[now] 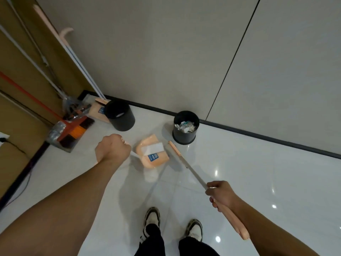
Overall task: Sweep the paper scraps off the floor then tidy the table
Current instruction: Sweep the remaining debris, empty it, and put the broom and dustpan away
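Black round plastic bin [186, 127] by wall, filled with crumpled paper scraps [185, 126]. Second black round bin [120, 115] to its left, contents unclear. Peach plastic dustpan [153, 154] held tilted above glossy white tiled floor [258, 182], just left of filled bin; white label seen inside pan. Left hand [112, 147] clenched round dustpan handle, arm extended forward. Right hand [220, 194] gripped on peach long-handled broom [188, 167], fingers curled round shaft, broom head near dustpan.
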A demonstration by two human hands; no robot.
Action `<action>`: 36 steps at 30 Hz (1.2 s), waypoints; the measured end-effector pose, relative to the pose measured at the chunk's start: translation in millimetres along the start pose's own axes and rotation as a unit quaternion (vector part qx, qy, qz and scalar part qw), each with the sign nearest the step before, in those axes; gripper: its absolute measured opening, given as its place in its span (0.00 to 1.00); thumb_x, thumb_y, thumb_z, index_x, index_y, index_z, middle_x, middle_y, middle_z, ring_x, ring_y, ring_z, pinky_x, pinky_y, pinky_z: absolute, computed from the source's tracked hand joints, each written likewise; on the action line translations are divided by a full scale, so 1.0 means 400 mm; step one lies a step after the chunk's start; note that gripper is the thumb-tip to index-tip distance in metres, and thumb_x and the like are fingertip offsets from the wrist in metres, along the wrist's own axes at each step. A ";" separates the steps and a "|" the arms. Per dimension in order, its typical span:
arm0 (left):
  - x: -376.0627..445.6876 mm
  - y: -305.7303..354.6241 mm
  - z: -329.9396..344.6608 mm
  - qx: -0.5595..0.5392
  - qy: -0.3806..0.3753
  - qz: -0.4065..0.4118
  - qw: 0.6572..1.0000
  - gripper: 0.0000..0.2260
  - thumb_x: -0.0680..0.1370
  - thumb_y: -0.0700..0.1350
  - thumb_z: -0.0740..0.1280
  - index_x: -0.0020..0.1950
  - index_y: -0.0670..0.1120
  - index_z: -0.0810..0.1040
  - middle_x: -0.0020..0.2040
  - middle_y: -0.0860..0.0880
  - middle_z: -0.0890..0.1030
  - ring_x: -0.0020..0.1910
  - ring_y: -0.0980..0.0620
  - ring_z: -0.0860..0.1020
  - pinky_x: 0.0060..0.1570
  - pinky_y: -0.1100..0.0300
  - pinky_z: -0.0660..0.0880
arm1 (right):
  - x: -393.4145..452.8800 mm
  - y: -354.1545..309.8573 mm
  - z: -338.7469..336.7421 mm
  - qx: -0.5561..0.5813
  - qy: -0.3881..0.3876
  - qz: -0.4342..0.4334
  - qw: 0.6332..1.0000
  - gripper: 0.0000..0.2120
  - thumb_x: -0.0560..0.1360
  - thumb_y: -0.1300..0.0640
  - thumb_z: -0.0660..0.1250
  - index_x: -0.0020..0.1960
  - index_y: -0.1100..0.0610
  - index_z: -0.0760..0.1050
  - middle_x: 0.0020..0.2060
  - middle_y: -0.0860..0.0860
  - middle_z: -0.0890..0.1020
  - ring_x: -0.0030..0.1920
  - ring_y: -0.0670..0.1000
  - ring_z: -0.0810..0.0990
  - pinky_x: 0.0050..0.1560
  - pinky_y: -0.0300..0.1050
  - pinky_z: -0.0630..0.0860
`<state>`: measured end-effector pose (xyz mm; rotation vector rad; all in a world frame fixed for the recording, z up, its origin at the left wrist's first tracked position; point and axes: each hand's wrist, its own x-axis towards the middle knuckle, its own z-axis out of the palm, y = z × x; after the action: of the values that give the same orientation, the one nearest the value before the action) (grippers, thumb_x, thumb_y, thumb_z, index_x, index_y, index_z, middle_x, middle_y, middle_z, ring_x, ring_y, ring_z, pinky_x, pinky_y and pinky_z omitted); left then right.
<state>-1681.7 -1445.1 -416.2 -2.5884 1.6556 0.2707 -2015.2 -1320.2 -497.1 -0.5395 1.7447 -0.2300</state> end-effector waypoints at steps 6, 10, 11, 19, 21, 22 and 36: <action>0.039 -0.022 -0.149 -0.087 0.059 0.044 0.993 0.07 0.73 0.47 0.65 0.43 0.46 0.79 0.41 0.44 0.82 0.41 0.42 0.80 0.38 0.55 0.74 | -0.082 -0.130 0.004 0.008 0.007 -0.085 0.996 0.19 0.74 0.64 0.67 0.64 0.56 0.75 0.30 0.57 0.76 0.22 0.51 0.71 0.24 0.39 0.67; 0.040 0.004 -0.216 -0.017 0.123 0.134 0.983 0.10 0.73 0.45 0.64 0.34 0.48 0.67 0.32 0.48 0.70 0.34 0.45 0.73 0.33 0.58 0.71 | -0.125 -0.176 -0.017 0.029 0.045 -0.140 0.989 0.20 0.76 0.63 0.66 0.67 0.56 0.75 0.30 0.57 0.77 0.23 0.52 0.73 0.26 0.42 0.71; 0.037 0.020 -0.225 0.010 0.136 0.160 0.978 0.08 0.74 0.45 0.63 0.35 0.48 0.70 0.32 0.49 0.70 0.34 0.46 0.73 0.34 0.59 0.71 | -0.134 -0.182 -0.025 0.036 0.057 -0.148 0.987 0.20 0.76 0.63 0.66 0.68 0.56 0.74 0.30 0.57 0.77 0.24 0.52 0.74 0.27 0.42 0.72; 0.005 0.138 -0.177 0.150 0.127 0.437 0.878 0.07 0.64 0.39 0.73 0.37 0.48 0.78 0.29 0.49 0.77 0.26 0.44 0.76 0.27 0.59 0.67 | -0.167 -0.182 -0.080 0.110 0.103 -0.158 0.976 0.19 0.77 0.64 0.66 0.68 0.58 0.75 0.30 0.58 0.76 0.24 0.52 0.72 0.26 0.41 0.70; -0.012 0.170 -0.143 0.174 0.155 0.460 0.857 0.09 0.60 0.36 0.74 0.33 0.46 0.77 0.26 0.48 0.74 0.22 0.45 0.73 0.27 0.59 0.63 | -0.175 -0.164 -0.091 0.124 0.108 -0.150 0.975 0.19 0.77 0.64 0.66 0.68 0.58 0.75 0.29 0.57 0.76 0.23 0.51 0.72 0.25 0.41 0.70; -0.021 0.186 -0.125 0.184 0.173 0.467 0.847 0.09 0.60 0.36 0.74 0.33 0.46 0.76 0.26 0.47 0.74 0.22 0.45 0.73 0.28 0.59 0.61 | -0.178 -0.153 -0.096 0.131 0.110 -0.146 0.974 0.19 0.76 0.64 0.66 0.67 0.57 0.75 0.28 0.57 0.76 0.23 0.51 0.72 0.25 0.41 0.69; -0.036 0.269 -0.124 0.179 0.187 0.472 0.843 0.09 0.58 0.35 0.74 0.32 0.44 0.76 0.25 0.46 0.74 0.22 0.44 0.73 0.28 0.58 0.60 | -0.155 -0.044 -0.155 0.176 0.106 -0.099 0.974 0.20 0.74 0.64 0.67 0.66 0.58 0.74 0.27 0.57 0.76 0.23 0.53 0.71 0.26 0.41 0.68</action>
<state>-1779.3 -1484.7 -359.8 -1.4311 2.6753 -0.5080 -2060.6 -1314.4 -420.4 -0.4383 1.8020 -0.7478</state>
